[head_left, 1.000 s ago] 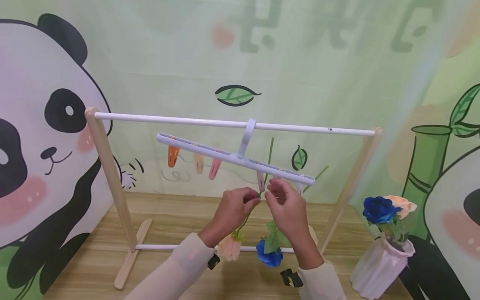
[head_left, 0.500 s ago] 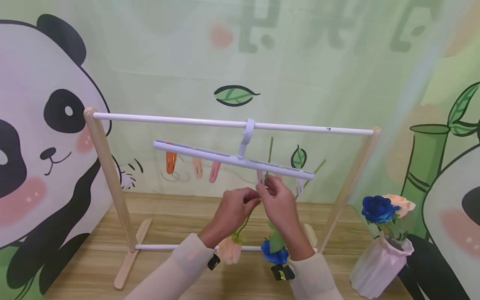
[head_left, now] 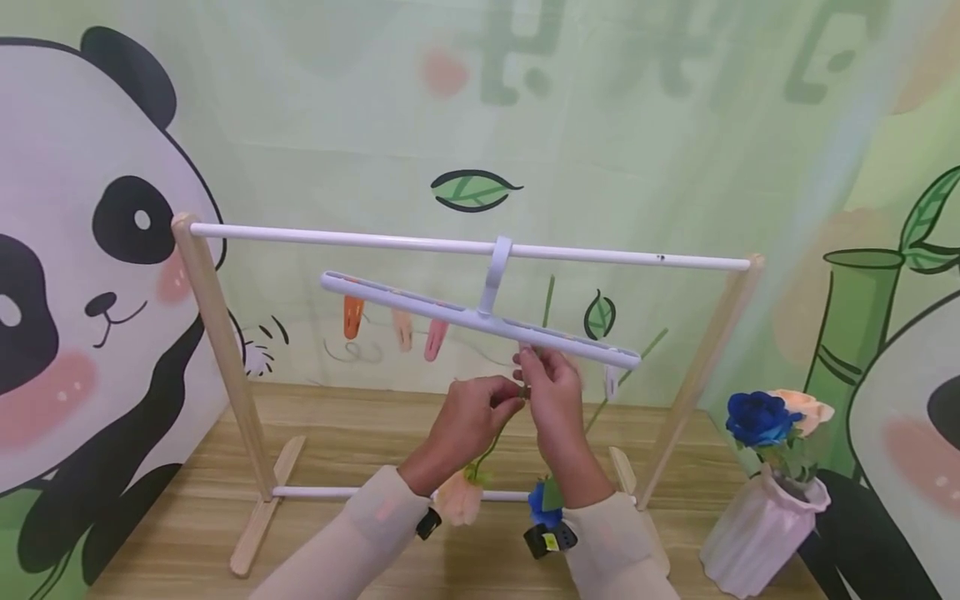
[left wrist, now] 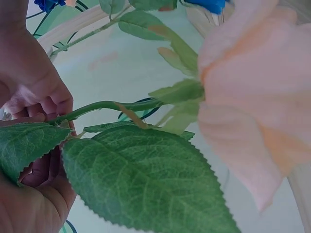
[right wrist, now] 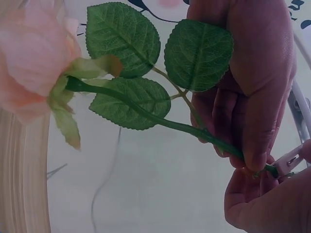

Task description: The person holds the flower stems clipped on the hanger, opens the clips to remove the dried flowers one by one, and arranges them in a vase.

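Note:
A peach artificial rose hangs head down, and my left hand pinches its green stem. In the right wrist view, my right hand pinches a pale pink clip where the stem passes its tip. My right hand sits just under the right half of a lilac hanger. The hanger tilts down to the right. A blue rose hangs upside down, partly behind my right wrist; its stem runs up past a white clip near the hanger's right end.
The hanger hooks over the white top rod of a wooden-legged rack. An orange clip and two pink ones hang on its left half. A white vase with blue and peach roses stands at the right of the wooden table.
My right hand has moved left and up from beside the pale clip onto it, now covering it. The hanger has rocked slightly. My left hand stays in place on the stem.

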Tool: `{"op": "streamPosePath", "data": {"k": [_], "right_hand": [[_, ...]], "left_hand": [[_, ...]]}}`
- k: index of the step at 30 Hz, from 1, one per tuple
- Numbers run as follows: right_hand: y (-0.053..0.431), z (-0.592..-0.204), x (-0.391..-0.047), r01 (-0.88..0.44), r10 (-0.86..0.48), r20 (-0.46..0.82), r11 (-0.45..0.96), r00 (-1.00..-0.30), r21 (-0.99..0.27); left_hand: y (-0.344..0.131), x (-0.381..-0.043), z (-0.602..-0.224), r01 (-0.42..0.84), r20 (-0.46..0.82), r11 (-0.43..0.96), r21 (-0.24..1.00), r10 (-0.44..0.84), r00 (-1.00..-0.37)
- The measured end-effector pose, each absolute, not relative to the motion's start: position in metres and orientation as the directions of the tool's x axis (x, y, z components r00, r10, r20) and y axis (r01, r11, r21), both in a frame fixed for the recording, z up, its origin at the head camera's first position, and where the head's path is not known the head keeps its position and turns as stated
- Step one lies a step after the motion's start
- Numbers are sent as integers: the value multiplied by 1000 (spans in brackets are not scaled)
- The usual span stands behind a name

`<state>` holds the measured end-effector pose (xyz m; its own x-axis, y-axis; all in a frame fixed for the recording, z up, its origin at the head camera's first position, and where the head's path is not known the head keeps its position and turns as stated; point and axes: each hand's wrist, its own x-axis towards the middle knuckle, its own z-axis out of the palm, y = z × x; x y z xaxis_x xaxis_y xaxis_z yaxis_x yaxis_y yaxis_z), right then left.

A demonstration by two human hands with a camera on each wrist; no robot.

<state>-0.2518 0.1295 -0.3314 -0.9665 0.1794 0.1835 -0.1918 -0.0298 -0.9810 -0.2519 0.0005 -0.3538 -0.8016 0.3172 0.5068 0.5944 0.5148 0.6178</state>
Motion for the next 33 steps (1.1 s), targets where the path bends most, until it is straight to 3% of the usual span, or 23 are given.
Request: {"op": "streamPosePath", "data": {"k": [33], "right_hand": [[128,-330,-254,-175,207,155,-81,-966,-981]], "left_hand": [[3,-247,-351,619,491,515,593,377,-785]]}}
